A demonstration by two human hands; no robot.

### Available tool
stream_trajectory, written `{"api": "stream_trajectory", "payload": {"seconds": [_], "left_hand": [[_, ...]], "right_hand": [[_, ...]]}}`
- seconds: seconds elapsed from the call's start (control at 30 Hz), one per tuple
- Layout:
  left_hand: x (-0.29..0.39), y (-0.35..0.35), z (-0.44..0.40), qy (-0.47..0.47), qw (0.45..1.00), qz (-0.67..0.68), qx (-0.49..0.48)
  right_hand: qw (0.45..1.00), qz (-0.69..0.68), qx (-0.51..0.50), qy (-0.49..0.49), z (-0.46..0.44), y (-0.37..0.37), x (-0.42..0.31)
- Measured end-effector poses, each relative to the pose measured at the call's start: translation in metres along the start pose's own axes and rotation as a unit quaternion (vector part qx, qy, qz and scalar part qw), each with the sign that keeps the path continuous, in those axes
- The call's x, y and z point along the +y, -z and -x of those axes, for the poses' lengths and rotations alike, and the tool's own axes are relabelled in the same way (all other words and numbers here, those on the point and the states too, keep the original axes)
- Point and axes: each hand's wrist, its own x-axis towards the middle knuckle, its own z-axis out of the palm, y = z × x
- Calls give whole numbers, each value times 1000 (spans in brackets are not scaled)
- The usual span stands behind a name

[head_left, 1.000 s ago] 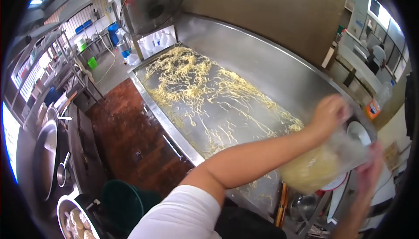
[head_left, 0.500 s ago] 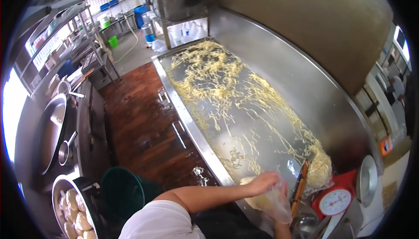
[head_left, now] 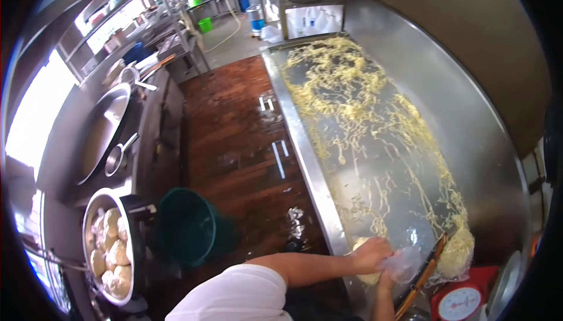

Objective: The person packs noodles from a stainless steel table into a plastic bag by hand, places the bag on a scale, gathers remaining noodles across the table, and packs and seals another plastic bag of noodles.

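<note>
At the near end of the steel table (head_left: 404, 162), my left hand (head_left: 370, 254) is closed around the gathered neck of a clear plastic bag of noodles (head_left: 368, 277). The bag's loose, see-through top (head_left: 406, 263) sticks out to the right of my fingers. My right hand (head_left: 385, 281) presses close below, closed on the same bag; its fingers are partly hidden. Long wooden chopsticks (head_left: 423, 277) slant just to the right. Beyond them rests another bag of noodles (head_left: 457, 253). Loose yellow noodles (head_left: 346, 95) lie strewn along the table.
A red dial scale (head_left: 460, 304) with a metal pan (head_left: 505, 286) stands at the near right. On the wet floor, left of the table, is a green bucket (head_left: 186, 227). A metal basin (head_left: 88, 227) holds several bagged bundles. A large wok (head_left: 105, 136) sits on the left counter.
My view has swung left, so the table appears further right. My hands have come together, and the left one now closes round the bag's neck where the plastic hung looser before.
</note>
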Motion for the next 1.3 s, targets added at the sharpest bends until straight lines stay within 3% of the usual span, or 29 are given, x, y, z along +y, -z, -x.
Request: {"api": "stream_trajectory", "payload": {"seconds": [0.03,0.07,0.1,0.17,0.23,0.33,0.37,0.43,0.53,0.57,0.67,0.87,0.93,1.0,1.03,1.07,1.13,1.17,1.2,1.27,1.3], "left_hand": [[0,-1,-1,13,1000,3,10],[3,-2,-6,20,1000,5,23],[10,-7,-10,83,994,64,29],[19,-4,-27,205,961,172,65],[6,16,-54,143,969,181,-87],[40,41,-48,72,996,-50,-15],[57,55,-39,77,994,-56,-62],[82,83,-12,92,983,-64,-147],[66,36,9,85,984,-150,42],[55,20,7,108,979,-163,51],[42,14,7,123,980,-149,37],[42,-18,7,100,971,-203,73],[42,-16,7,110,969,-217,51],[40,-12,4,111,968,-219,48],[36,-12,5,107,970,-211,53],[40,-11,5,99,973,-201,53],[88,33,16,190,969,-159,-17],[54,4,24,93,966,-194,141],[67,20,39,124,978,-93,140],[57,15,54,215,975,-2,57],[66,19,52,323,918,229,-1]], "right_hand": [[999,24,-15,-16,2,5,6],[991,130,-31,-12,-6,2,-2],[971,235,-48,-2,-10,-7,-20],[986,157,-60,1,-22,-34,-51],[994,71,-82,-5,-29,-69,-76],[995,-37,-87,-39,-13,-85,-116],[966,-158,-153,-133,-15,-86,-132],[825,-376,-272,-321,-32,-91,-156],[901,-281,-145,-295,-31,-105,-165],[928,-257,-61,-263,-7,-131,-192],[971,-156,-34,-177,36,-160,-219],[960,68,-130,-238,40,-89,-223],[964,213,-150,46,43,-81,-191],[880,370,-220,201,42,-69,-186],[820,454,-280,206,40,-60,-192],[751,534,-332,199,39,-51,-201],[779,525,-327,-103,44,-65,-221],[833,407,-321,-194,43,-61,-214],[870,274,-308,-271,41,-60,-208],[882,209,-282,-316,50,-72,-208],[879,185,-330,-290,59,-81,-208]]}}
